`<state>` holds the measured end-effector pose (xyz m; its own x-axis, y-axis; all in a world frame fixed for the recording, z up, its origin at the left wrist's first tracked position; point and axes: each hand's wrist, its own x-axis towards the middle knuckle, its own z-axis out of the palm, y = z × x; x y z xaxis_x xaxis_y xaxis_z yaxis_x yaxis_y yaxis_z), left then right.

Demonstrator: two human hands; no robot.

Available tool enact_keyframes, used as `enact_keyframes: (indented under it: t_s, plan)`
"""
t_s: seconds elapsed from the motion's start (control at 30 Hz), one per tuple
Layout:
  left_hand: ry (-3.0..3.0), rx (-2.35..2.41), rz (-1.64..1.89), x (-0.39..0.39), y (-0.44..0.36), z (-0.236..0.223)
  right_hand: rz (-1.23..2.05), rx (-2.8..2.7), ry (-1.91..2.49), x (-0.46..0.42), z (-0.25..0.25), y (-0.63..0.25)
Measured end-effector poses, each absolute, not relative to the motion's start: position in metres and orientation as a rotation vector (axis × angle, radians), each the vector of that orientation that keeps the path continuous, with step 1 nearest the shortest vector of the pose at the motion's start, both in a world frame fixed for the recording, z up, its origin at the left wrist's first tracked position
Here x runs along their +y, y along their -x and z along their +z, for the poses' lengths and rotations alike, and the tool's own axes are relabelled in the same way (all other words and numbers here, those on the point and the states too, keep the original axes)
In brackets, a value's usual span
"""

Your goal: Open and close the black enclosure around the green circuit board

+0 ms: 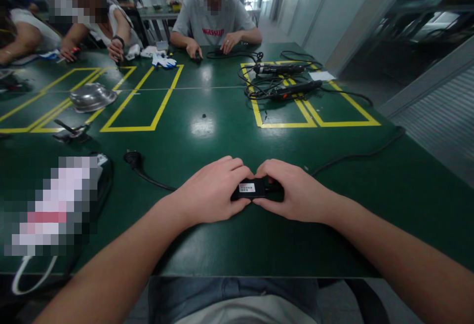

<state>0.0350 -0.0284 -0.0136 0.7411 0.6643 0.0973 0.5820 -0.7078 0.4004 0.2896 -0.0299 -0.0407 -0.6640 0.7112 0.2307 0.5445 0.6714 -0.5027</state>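
Your worktop (229, 143): smooth, glossy finish. Toward your near edge: box (261, 188), plastic-looking, with paper-like label (247, 187); plug (134, 159), matt plastic. Farther from that edge: bowl (92, 98), shiny, smooth metal. By your far edge: gloves (164, 60), matt cloth.

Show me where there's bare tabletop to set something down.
Bare tabletop lies beyond left hand and right hand, short of the yellow tape, and between the trailing cable and right forearm. Crowded: far right, with corded tools; left, with metal bowl, plug and blurred pack.
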Motion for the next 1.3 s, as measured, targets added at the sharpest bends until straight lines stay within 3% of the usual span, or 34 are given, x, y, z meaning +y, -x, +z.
enact_keyframes:
  t_s: [0.93,1.17,1.3]
  plan:
    - [-2.555,0.998,0.307,-0.03,-0.034,-0.014,0.559,-2.459,0.947,-0.029,-0.042,-0.288]
    - [-2.371,0.961,0.496,-0.023,-0.031,-0.015,0.602,-2.388,1.064,-0.031,-0.042,-0.29]
    - [-2.366,1.201,0.605,-0.015,-0.028,-0.021,0.62,-2.368,1.116,-0.03,-0.038,-0.292]
